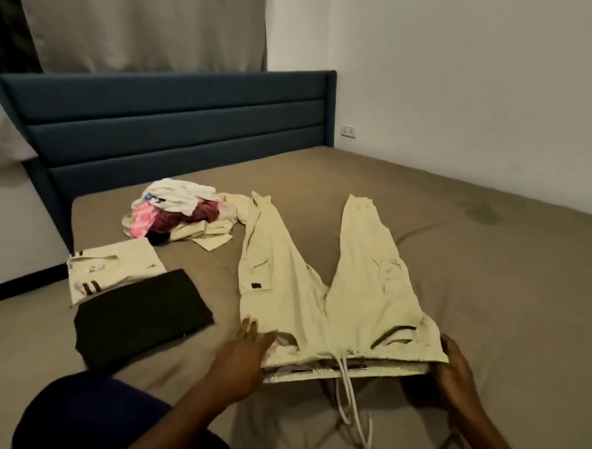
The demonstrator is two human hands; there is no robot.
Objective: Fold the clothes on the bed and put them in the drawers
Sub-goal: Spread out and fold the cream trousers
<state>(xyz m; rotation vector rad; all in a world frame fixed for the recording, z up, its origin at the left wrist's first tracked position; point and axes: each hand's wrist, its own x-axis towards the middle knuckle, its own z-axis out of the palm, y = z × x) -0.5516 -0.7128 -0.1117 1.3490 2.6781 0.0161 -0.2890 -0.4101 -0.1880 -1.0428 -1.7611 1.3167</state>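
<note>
**poster1:** While both hands sit at the near edge of the bed (460, 236), what are they actually doing with those pants?

**poster2:** They're at the waistband. Left hand (241, 357) lies flat on the left corner, fingers straight and slightly spread. Right hand (455, 370) has its fingers curled round the right corner, pinching the fabric. Cream cargo pants (312, 292), soft crumpled cotton, lie waist toward the person, legs splayed in a V, flap pockets on each thigh. A white drawstring (348, 389) dangles loose over the taupe sheet.

**poster1:** And left of them?

**poster2:** A folded dark garment (138, 318), neat rectangle, matte. Just behind it, touching, a folded cream shirt (115, 268) with dark stripes at the cuff.

**poster1:** Further back?

**poster2:** Unfolded pile (181, 213): white, pink, maroon and cream stuff all bunched up. Then a padded navy headboard (179, 127) with horizontal channels, and a pale curtain (147, 29) hanging above.
</note>
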